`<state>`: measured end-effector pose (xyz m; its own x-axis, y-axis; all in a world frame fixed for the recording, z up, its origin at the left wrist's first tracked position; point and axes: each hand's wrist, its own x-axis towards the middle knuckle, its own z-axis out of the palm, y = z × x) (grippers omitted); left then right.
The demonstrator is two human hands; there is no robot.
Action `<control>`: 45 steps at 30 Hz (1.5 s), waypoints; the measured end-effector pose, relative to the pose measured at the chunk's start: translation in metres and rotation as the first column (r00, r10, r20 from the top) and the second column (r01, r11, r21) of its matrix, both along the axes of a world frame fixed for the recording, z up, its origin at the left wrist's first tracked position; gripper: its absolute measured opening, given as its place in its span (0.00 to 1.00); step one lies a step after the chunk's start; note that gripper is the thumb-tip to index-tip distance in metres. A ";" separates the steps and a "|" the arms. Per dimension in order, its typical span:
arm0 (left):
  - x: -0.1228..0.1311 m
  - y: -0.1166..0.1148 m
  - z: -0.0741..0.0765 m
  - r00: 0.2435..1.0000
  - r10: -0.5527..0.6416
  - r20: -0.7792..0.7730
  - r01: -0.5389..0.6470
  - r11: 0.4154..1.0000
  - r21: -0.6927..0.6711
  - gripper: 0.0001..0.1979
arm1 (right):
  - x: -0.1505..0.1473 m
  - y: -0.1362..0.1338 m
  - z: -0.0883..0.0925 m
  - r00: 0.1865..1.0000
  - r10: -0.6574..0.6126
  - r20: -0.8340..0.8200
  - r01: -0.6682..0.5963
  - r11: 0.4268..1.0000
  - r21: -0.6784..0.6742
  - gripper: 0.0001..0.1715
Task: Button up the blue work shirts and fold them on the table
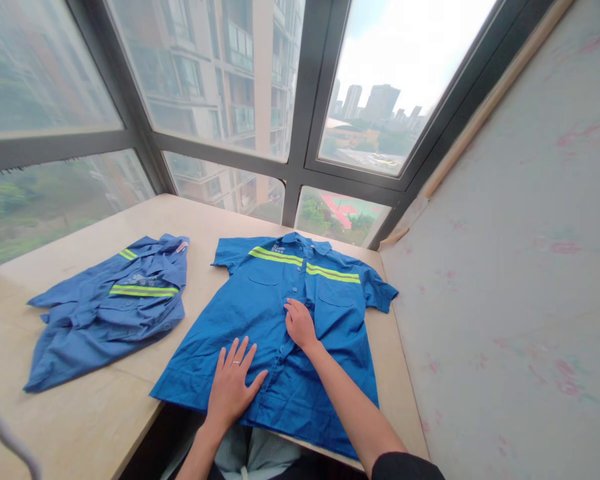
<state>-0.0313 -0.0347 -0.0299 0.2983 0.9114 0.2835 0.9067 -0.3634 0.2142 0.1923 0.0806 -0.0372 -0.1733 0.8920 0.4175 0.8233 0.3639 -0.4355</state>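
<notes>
A blue short-sleeved shirt (260, 313) with yellow-green reflective stripes lies face up, collar toward the windows, its hem at the table's front edge. On its lower left part my left hand (230, 387) rests flat with fingers spread, a ring on one finger. My right hand (299, 323) is at the button placket near the middle of the shirt, fingers bent together; whether they pinch the fabric is hidden. To the left, apart from both hands, lies a second, paler blue shirt (125, 313), crumpled and partly folded, also with reflective stripes.
The pale table (200, 267) reaches back to grey-framed windows. A wall with pink flower patterns (505, 280) borders the right side. A pale curved cable-like object (10, 437) shows at the lower left.
</notes>
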 end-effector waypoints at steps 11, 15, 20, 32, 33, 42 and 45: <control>-0.005 0.001 -0.003 0.999 -0.049 -0.022 0.049 0.999 -0.005 0.30 | 0.003 -0.023 0.013 0.993 0.072 0.088 -0.073 0.997 0.009 0.18; -0.005 0.000 -0.002 0.998 -0.060 -0.009 0.060 0.998 -0.011 0.30 | 0.013 -0.040 0.022 0.983 0.049 0.176 -0.038 0.997 -0.068 0.17; -0.007 0.000 -0.002 0.997 -0.082 0.002 0.082 0.997 -0.011 0.30 | 0.028 -0.058 0.031 0.966 0.043 0.254 -0.007 0.990 -0.142 0.16; -0.012 0.001 -0.003 0.994 -0.110 0.005 0.110 0.994 -0.013 0.28 | 0.048 -0.062 0.048 0.929 0.252 0.271 -0.184 0.950 -0.252 0.18; -0.013 0.001 -0.003 0.994 -0.110 0.000 0.110 0.994 -0.013 0.28 | 0.048 -0.061 0.049 0.926 0.271 0.264 -0.203 0.945 -0.257 0.20; -0.008 0.003 0.002 0.999 -0.047 -0.002 0.047 0.995 -0.086 0.24 | 0.060 -0.050 0.048 0.905 0.309 0.293 -0.255 0.945 -0.206 0.17; 0.006 0.009 0.014 0.997 0.068 -0.020 -0.071 0.981 -0.181 0.22 | 0.063 -0.051 0.049 0.894 0.307 0.326 -0.252 0.947 -0.198 0.16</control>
